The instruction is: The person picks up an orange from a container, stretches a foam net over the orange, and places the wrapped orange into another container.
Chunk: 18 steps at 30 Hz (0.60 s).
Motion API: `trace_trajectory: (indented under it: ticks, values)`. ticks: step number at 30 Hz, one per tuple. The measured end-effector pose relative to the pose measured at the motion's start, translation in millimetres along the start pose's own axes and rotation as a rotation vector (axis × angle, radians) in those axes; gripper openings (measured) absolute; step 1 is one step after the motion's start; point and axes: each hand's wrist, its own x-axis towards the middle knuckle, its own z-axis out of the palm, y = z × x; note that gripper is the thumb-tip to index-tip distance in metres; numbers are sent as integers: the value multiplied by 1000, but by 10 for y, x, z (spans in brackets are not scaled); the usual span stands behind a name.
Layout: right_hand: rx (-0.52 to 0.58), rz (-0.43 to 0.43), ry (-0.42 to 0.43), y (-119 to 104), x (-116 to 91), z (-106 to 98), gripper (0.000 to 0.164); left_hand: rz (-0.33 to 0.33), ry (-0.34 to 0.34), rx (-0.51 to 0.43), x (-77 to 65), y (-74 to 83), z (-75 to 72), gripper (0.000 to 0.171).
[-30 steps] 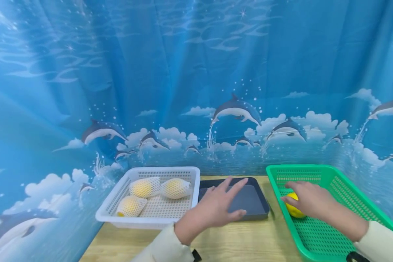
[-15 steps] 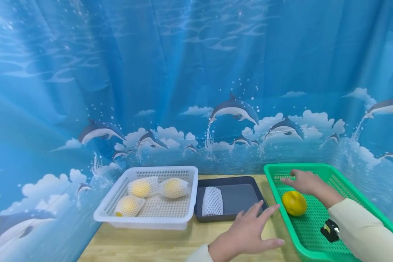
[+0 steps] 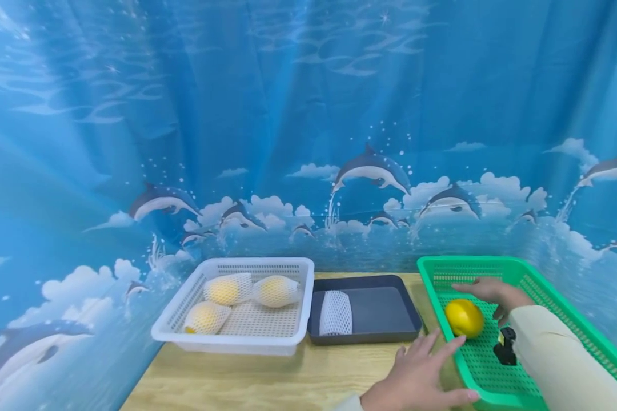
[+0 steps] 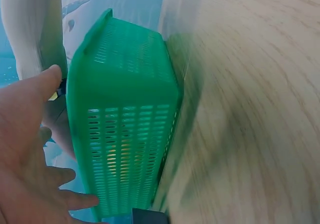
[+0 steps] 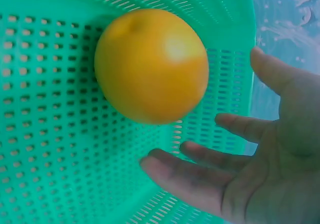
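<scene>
A round yellow fruit (image 3: 464, 318) lies inside the green basket (image 3: 465, 368), near its left wall. My right hand (image 3: 493, 294) is inside the basket just behind and to the right of the fruit. In the right wrist view, the fingers of the right hand (image 5: 280, 149) are spread and apart from the fruit (image 5: 150, 66). My left hand (image 3: 416, 374) is over the table by the basket's left rim, fingers spread, holding nothing. In the left wrist view, the left hand (image 4: 30, 149) is beside the basket's outer wall (image 4: 125, 89); whether a fingertip touches it I cannot tell.
A dark grey tray (image 3: 383, 311) stands left of the green basket, with a white foam net sleeve (image 3: 336, 313) in it. Farther left, a white basket (image 3: 231, 345) holds three yellow fruits in foam nets (image 3: 275, 292). A dolphin-print curtain (image 3: 308, 114) hangs behind the wooden table (image 3: 226, 377).
My left hand has moved right and nearer from over the tray, uncovering the foam net sleeve. The right hand has come off the yellow fruit and shifted to its far right side.
</scene>
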Motion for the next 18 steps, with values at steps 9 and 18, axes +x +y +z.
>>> trace_trajectory:
  ticks: [9,18]
  values:
    - [139,33,-53,85,86,120,106,-11,-13,-29,46,5,41,62]
    - [250,15,-99,413,266,222,100,-10,-43,-46,88,-9,146,57]
